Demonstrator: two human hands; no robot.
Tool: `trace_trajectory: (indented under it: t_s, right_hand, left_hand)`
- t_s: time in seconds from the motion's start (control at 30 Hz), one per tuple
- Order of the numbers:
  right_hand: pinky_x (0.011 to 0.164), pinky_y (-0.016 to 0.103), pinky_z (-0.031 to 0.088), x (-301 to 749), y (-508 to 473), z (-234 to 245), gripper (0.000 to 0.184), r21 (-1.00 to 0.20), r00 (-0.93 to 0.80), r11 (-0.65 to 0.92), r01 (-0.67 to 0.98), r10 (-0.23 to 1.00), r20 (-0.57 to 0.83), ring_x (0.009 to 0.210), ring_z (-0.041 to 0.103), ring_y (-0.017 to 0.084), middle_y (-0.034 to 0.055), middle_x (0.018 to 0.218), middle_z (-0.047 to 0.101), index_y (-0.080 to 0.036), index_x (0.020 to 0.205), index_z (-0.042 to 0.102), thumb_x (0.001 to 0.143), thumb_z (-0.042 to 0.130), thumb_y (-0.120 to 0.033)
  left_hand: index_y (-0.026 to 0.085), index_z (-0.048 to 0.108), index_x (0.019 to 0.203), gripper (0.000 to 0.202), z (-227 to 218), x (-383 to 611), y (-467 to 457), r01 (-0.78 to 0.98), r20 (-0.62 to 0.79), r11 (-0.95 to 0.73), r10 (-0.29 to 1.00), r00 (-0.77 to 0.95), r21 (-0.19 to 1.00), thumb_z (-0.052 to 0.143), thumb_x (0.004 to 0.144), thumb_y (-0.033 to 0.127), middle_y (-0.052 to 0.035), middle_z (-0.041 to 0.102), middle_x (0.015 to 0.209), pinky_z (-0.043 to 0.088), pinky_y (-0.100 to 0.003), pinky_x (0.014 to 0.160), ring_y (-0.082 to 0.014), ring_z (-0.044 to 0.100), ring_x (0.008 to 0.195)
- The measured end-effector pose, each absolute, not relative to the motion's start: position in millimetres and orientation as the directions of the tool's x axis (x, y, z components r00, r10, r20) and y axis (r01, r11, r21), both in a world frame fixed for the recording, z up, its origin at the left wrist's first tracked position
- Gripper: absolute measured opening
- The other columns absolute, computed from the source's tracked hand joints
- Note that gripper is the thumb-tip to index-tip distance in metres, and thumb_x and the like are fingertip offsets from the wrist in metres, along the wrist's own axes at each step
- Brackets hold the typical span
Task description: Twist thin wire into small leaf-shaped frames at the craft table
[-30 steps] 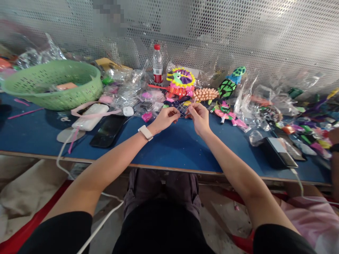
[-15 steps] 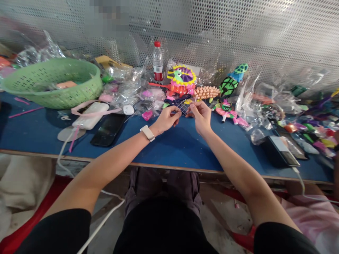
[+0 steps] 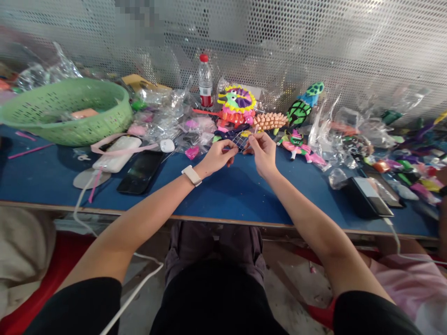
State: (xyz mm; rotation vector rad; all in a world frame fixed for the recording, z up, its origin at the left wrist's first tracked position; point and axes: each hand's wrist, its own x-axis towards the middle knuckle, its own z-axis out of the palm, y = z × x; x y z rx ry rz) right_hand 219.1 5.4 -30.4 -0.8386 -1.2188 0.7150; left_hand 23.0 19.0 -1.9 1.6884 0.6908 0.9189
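Observation:
Both hands meet over the blue table (image 3: 240, 186), pinching a small piece of thin white wire grid (image 3: 240, 141) between them. My left hand (image 3: 220, 156), with a pale band on its wrist, grips the grid's left side, fingers closed. On the right side, my right hand (image 3: 263, 151) pinches it between thumb and fingertips. Just behind lie a dark blue clay piece (image 3: 228, 134) and a spiky tan clay figure (image 3: 270, 121). A colourful clay figure with a yellow scalloped edge (image 3: 239, 99) stands farther back. A pink and green clay figure (image 3: 297, 143) lies right of my right hand.
A green basket (image 3: 101, 128) stands at the left, near a white power bank (image 3: 117, 153) and a black phone (image 3: 141, 172). Behind is a red-capped bottle (image 3: 205, 81). Clear plastic bags and a black device (image 3: 366, 197) lie to the right. People sit on both sides.
The whole view has shifted slightly, so things on the table appear a little farther left. Both hands keep hold of the wire grid in nearly the same place.

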Motion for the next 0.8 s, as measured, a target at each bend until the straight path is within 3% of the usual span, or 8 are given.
trace_trajectory:
  t_s: [0.3,0.5,0.8]
  right_hand:
    - [0.05,0.027,0.056,215,1,-23,0.063,-0.864,0.182,0.5,-0.068,0.857,0.482,0.067,0.065,0.016,-0.0031,0.079,0.065,-0.03,0.091,0.062,0.086,0.091,-0.086]
    - [0.052,0.03,0.059,216,1,-21,0.062,-0.862,0.205,0.506,-0.03,0.847,0.49,0.065,0.063,0.016,-0.0042,0.075,0.063,-0.031,0.092,0.061,0.089,0.087,-0.087]
    - [0.053,0.031,0.061,215,-2,-19,0.065,-0.868,0.21,0.495,0.023,0.847,0.489,0.066,0.066,0.016,-0.0043,0.075,0.064,-0.03,0.091,0.062,0.086,0.087,-0.09]
  left_hand:
    - [0.021,0.061,0.089,0.031,-8,24,18,-0.085,0.229,-0.223,0.77,0.595,0.971,0.076,0.111,0.036,0.0028,0.061,0.068,0.046,-0.022,0.053,-0.0094,0.055,0.055]
    - [0.021,0.063,0.09,0.032,-7,23,19,-0.084,0.193,-0.177,0.789,0.584,0.981,0.082,0.108,0.041,0.0034,0.061,0.068,0.045,-0.022,0.052,-0.0098,0.056,0.056]
    - [0.02,0.066,0.09,0.039,-8,20,28,-0.006,0.323,-0.401,0.73,0.601,0.916,0.084,0.105,0.051,0.0027,0.062,0.074,0.05,-0.026,0.062,-0.0111,0.057,0.061]
